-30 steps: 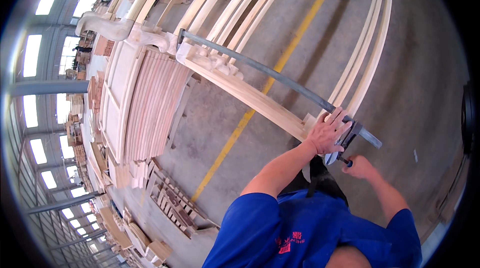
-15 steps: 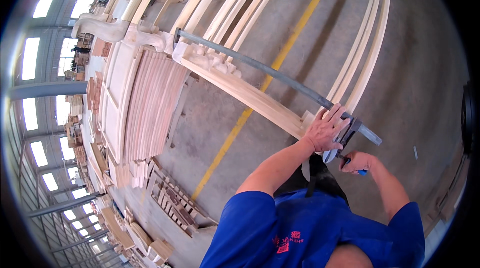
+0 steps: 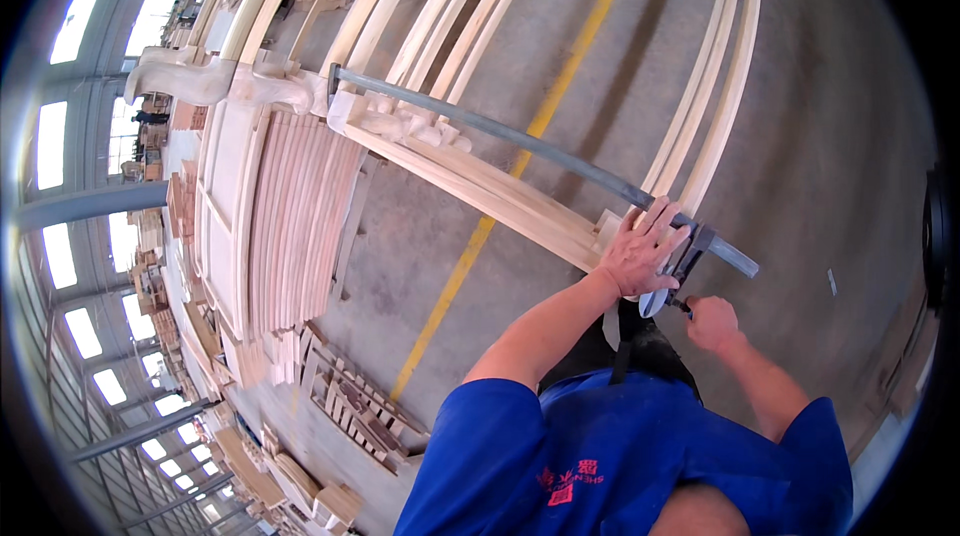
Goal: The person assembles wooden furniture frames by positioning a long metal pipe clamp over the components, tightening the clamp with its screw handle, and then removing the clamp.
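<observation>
A long grey bar clamp (image 3: 490, 129) spans the pale wooden frame (image 3: 470, 184) from its far left corner to the near right one. My left hand (image 3: 642, 258) lies over the near corner beside the bar, fingers stretched out and spread. Just right of it is the clamp's dark sliding jaw (image 3: 697, 248), with the bar's end jutting past. Below that jaw, my right hand (image 3: 712, 322) is closed around the clamp's screw handle; the fist hides most of the handle. A white disc-like piece (image 3: 652, 304) shows under my left hand.
Long curved wooden rails (image 3: 708, 101) reach away from the frame. To the left stand a stack of wooden panels (image 3: 300, 226) and a slatted pallet (image 3: 355, 406). A yellow line (image 3: 445, 306) crosses the concrete floor.
The view has shifted slightly, moving the frame and clamp a little left. My right fist has turned on the handle, and its blue end no longer shows. My left hand stays at the corner.
</observation>
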Demonstrator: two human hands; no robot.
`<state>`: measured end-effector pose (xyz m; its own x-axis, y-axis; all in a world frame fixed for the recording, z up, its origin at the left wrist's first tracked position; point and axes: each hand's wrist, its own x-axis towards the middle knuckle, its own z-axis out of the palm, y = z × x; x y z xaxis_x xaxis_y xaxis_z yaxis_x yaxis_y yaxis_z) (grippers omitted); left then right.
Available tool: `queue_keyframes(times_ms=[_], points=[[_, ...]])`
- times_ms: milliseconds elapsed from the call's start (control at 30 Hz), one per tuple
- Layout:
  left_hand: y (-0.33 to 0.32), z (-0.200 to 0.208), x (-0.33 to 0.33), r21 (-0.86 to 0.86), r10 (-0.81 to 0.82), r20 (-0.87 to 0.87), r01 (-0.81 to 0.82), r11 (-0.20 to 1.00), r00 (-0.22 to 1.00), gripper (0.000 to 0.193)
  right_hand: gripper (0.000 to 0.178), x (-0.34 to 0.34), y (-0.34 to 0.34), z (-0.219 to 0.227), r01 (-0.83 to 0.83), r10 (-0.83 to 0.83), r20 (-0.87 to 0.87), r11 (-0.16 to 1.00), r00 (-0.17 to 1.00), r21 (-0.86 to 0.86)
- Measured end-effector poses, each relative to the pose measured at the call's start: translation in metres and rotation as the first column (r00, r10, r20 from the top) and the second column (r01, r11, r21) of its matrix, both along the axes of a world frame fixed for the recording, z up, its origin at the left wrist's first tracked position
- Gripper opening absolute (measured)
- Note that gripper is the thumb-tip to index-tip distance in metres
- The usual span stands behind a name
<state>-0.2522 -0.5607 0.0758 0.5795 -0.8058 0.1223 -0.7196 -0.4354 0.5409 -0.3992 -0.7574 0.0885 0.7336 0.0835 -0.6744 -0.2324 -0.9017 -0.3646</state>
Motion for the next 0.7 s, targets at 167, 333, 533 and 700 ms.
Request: queue_keyframes(times_ms=[167, 333, 533, 700], points=[[-0.006, 0.002, 0.000, -0.003, -0.011, 0.013, 0.011, 1.000, 1.000, 0.093, 0.024, -0.003, -0.025, -0.031, 0.071, -0.048, -0.095, 0.965, 0.994, 0.252], [-0.001, 0.004, -0.001, 0.024, -0.002, -0.011, 0.002, 1.000, 1.000, 0.092, 0.030, 0.033, -0.019, 0.008, 0.222, -0.060, -0.446, 0.921, 0.893, 0.320], [0.006, 0.001, 0.002, -0.021, -0.016, -0.005, 0.016, 1.000, 1.000, 0.090, 0.064, 0.011, -0.012, 0.003, 0.187, -0.164, -0.096, 0.925, 0.982, 0.331], [0.013, 0.000, -0.002, -0.074, 0.002, -0.057, -0.006, 0.997, 0.998, 0.096, 0.089, 0.012, 0.021, 0.026, 0.206, -0.233, 0.067, 0.938, 0.970, 0.277]])
